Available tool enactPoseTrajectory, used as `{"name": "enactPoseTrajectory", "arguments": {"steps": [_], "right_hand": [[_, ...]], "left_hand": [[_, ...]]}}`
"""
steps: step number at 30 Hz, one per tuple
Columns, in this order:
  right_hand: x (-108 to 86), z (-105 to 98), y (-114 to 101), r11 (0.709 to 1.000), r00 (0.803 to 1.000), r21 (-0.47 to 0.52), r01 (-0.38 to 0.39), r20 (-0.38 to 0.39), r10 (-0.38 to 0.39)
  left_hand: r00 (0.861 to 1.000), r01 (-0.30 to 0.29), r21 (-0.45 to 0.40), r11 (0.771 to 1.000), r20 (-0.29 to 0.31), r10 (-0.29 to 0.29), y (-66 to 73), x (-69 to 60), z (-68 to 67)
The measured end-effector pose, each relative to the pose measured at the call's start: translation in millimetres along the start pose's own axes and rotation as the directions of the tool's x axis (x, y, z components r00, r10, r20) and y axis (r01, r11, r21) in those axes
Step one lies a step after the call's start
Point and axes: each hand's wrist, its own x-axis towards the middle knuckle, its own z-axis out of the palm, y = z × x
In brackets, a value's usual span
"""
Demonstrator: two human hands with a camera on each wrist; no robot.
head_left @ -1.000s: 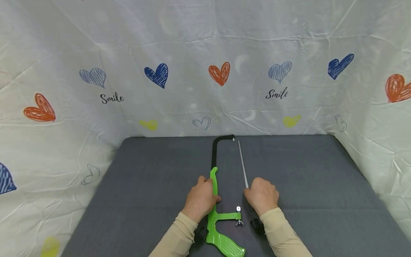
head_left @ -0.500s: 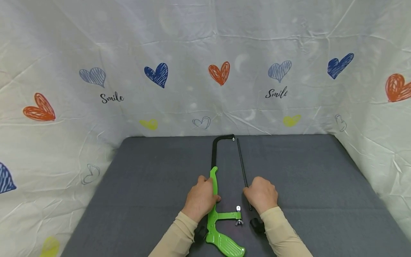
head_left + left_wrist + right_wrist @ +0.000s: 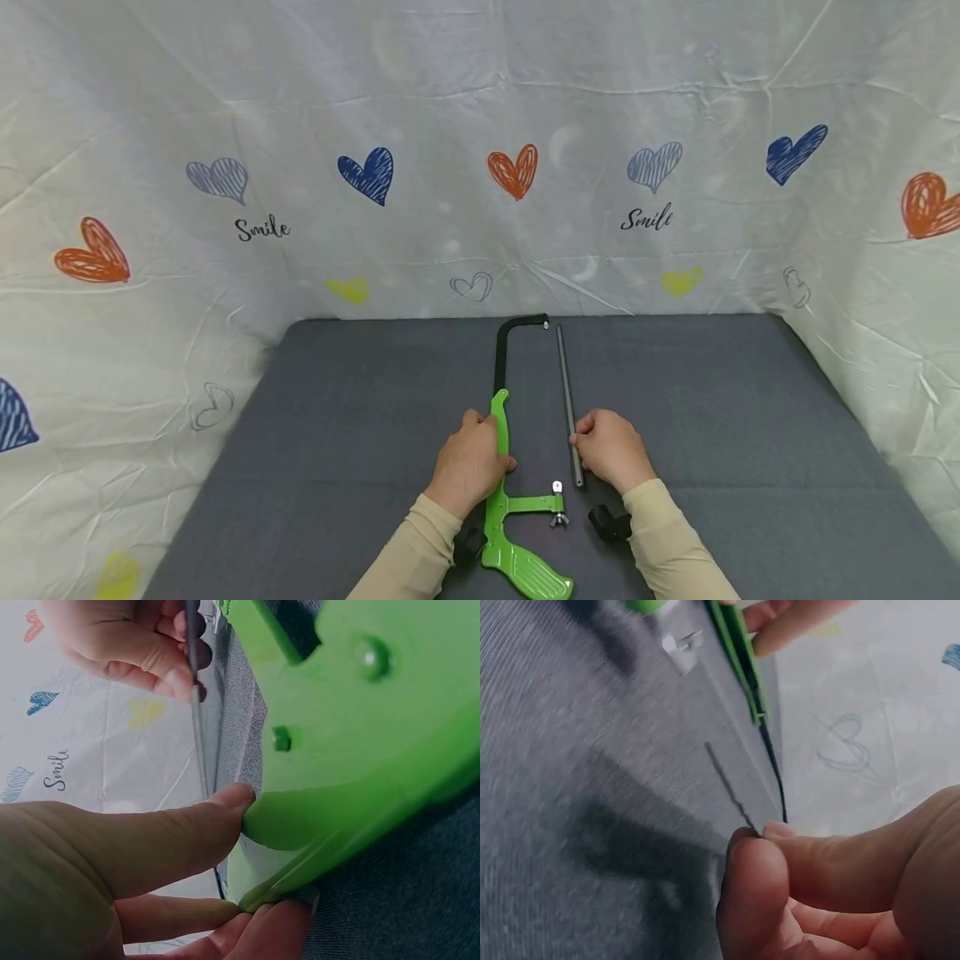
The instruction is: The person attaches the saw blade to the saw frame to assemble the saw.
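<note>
A green hacksaw frame (image 3: 497,508) with a black front bow (image 3: 500,358) lies on the grey table, its handle toward me. My left hand (image 3: 468,467) grips the frame's green spine; in the left wrist view the thumb (image 3: 180,840) and fingers pinch its edge. To the right, my right hand (image 3: 615,450) pinches a thin hacksaw blade (image 3: 566,375) between thumb and fingertips. The blade stands apart from the frame, roughly alongside its open side. On the frame's short arm sits a metal blade holder with a wing nut (image 3: 558,520). My right fingertips hide part of the blade.
The grey cloth-covered table (image 3: 360,400) spreads to both sides. A white curtain (image 3: 420,92) printed with hearts hangs behind and at the sides. Black wrist cameras, such as the right one (image 3: 609,523), sit beneath the forearms.
The blade has turned about its length in my right hand, its visible side going from bright to dark to grey. My right fingers have shifted their pinch. The left hand and frame stay still.
</note>
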Motion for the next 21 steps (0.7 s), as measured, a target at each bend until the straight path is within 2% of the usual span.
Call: {"name": "enactPoseTrajectory", "arguments": {"steps": [7, 21], "right_hand": [[1.5, 1.7, -3.9, 0.990, 0.999, 0.143, -0.010, 0.049, 0.003], [4.8, 9.3, -1.5, 0.985, 0.997, 0.170, -0.011, 0.073, -0.001]], "left_hand": [[1.000, 0.001, -0.003, 1.000, 0.004, -0.001, 0.0, 0.2, -0.2], [1.000, 0.005, 0.011, 1.000, 0.007, -0.005, 0.2, -0.2, -0.2]]}}
